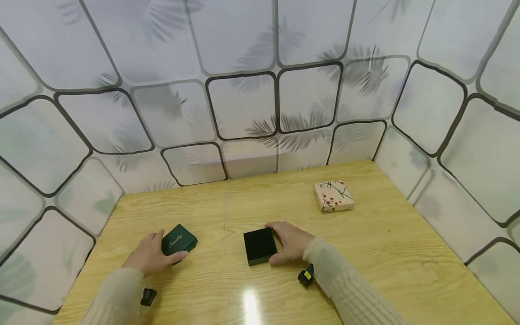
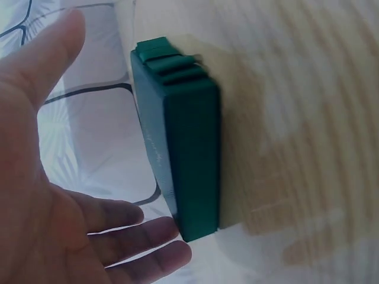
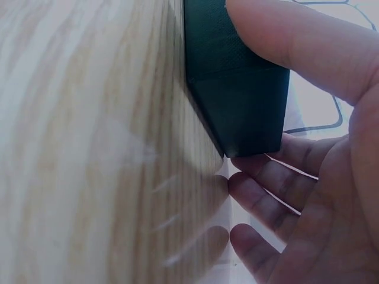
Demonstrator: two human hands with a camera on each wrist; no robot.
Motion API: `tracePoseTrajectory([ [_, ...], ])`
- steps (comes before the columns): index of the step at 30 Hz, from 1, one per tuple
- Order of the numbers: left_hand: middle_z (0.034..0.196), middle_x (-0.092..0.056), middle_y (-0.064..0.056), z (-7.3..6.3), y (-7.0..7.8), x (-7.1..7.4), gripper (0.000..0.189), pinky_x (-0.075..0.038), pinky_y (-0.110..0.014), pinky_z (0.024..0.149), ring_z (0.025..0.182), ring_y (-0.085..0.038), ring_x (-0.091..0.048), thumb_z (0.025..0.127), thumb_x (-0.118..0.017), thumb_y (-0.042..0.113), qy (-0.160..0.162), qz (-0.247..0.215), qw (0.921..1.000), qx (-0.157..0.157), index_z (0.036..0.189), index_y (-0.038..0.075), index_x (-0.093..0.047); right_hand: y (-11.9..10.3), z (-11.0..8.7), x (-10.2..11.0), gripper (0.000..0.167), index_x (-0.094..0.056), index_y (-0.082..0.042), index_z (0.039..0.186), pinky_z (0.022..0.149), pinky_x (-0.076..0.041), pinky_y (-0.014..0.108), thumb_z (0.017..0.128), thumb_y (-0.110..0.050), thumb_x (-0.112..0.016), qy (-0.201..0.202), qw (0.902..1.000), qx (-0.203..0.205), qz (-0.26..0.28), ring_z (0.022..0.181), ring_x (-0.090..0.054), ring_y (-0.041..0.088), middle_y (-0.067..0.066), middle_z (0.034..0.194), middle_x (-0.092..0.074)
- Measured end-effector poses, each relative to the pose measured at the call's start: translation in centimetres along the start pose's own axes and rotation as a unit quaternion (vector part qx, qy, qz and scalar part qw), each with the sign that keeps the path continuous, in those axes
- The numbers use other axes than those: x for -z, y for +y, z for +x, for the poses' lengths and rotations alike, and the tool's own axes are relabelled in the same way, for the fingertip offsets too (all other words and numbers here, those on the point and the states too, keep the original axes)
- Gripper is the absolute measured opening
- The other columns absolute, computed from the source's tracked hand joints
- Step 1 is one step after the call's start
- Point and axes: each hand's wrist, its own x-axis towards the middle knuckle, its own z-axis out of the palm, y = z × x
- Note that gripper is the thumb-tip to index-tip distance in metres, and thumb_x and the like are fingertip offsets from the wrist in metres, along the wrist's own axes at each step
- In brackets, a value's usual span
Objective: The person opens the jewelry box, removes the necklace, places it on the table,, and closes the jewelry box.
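A dark green jewelry box lid (image 1: 178,239) with gold script on its top lies on the table at the left. A green ribbon bow (image 2: 174,62) shows at one end of it in the left wrist view. My left hand (image 1: 151,253) is spread around its near left side, thumb and fingers apart. Right of the middle sits a square dark green box base (image 1: 260,246) with a black upper face. My right hand (image 1: 290,243) holds it by its right side, thumb at the near corner and fingers at the far one.
A small cream box with red blossoms and dark branches (image 1: 334,196) lies toward the back right of the wooden table (image 1: 227,293). Patterned white curtains (image 1: 243,104) hang behind the table and along both sides. A bright reflection shows on the near tabletop.
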Motion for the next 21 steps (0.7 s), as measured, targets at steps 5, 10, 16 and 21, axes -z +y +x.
tracePoseTrajectory([
  [5,0.127,-0.039,-0.045,-0.3,-0.4,-0.6,0.124,-0.042,-0.063,0.087,0.113,-0.057,-0.044,0.071,-0.065,0.075,-0.004,0.003,1.0,0.007,0.138,-0.022,-0.026,0.1,0.0,0.0,0.098,-0.031,-0.015,0.15,0.107,-0.034,0.044,0.072,-0.048,-0.082,0.0,1.0,-0.003,0.009,0.132,-0.037,0.022,0.004,0.147,-0.038],
  [10,0.122,-0.043,-0.043,-0.8,-1.1,-1.0,0.123,-0.044,-0.06,0.087,0.11,-0.055,-0.048,0.069,-0.069,0.072,-0.013,0.005,0.9999,0.004,0.135,-0.024,-0.028,0.1,0.1,-0.1,0.098,-0.031,-0.018,0.149,0.106,-0.035,0.042,0.072,-0.048,-0.082,-0.006,0.9999,-0.005,0.011,0.13,-0.038,0.018,0.002,0.145,-0.039],
  [16,0.121,-0.046,-0.04,-0.8,-1.4,-1.0,0.118,-0.045,-0.06,0.087,0.109,-0.054,-0.05,0.07,-0.069,0.071,-0.014,-0.004,0.9999,0.002,0.134,-0.022,-0.033,0.1,0.1,-0.2,0.098,-0.032,-0.018,0.149,0.106,-0.035,0.043,0.072,-0.049,-0.082,-0.003,0.9999,-0.005,0.01,0.13,-0.039,0.02,0.003,0.145,-0.039],
  [21,0.119,-0.048,-0.038,-0.6,-1.3,-0.6,0.112,-0.044,-0.06,0.087,0.108,-0.053,-0.05,0.071,-0.069,0.069,-0.018,-0.007,0.9998,0.006,0.131,-0.02,-0.039,0.1,0.1,-0.1,0.098,-0.031,-0.017,0.15,0.106,-0.035,0.044,0.072,-0.05,-0.081,-0.001,1.0,-0.006,0.007,0.132,-0.038,0.021,0.003,0.146,-0.039],
])
